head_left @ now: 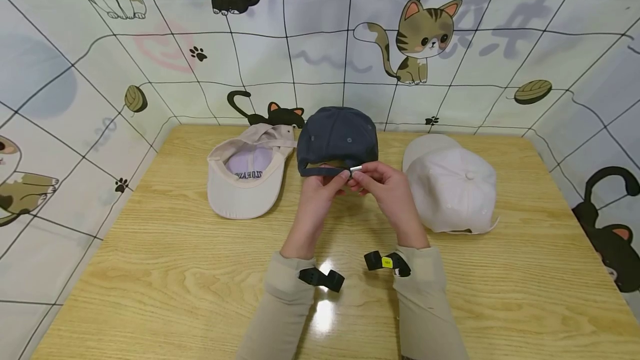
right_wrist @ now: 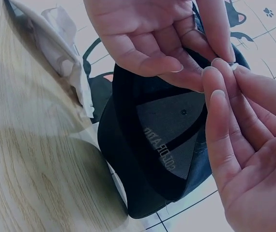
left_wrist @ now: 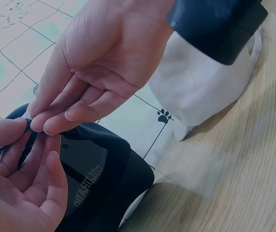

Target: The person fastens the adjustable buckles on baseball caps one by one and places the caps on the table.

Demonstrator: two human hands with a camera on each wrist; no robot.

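A navy baseball cap [head_left: 340, 132] stands at the back middle of the table, its back strap facing me. My left hand [head_left: 320, 192] pinches the dark strap [head_left: 322, 171] between thumb and fingers. With thumb and fingertips, my right hand [head_left: 391, 186] pinches the small silver buckle [head_left: 356, 169] at the strap's end. Both hands' fingertips meet there, and they partly hide the strap's end. The right wrist view shows the cap's dark inside [right_wrist: 172, 130], with raised lettering seen from behind.
Left of the navy cap lies a cream cap [head_left: 245, 199], its inside showing a lilac panel. A white cap [head_left: 455, 182] sits to the right, crown up. All rest on a wood-grain table [head_left: 175, 293] before a cat-patterned cloth backdrop [head_left: 320, 60]. Each wrist wears a black strap device [head_left: 320, 279].
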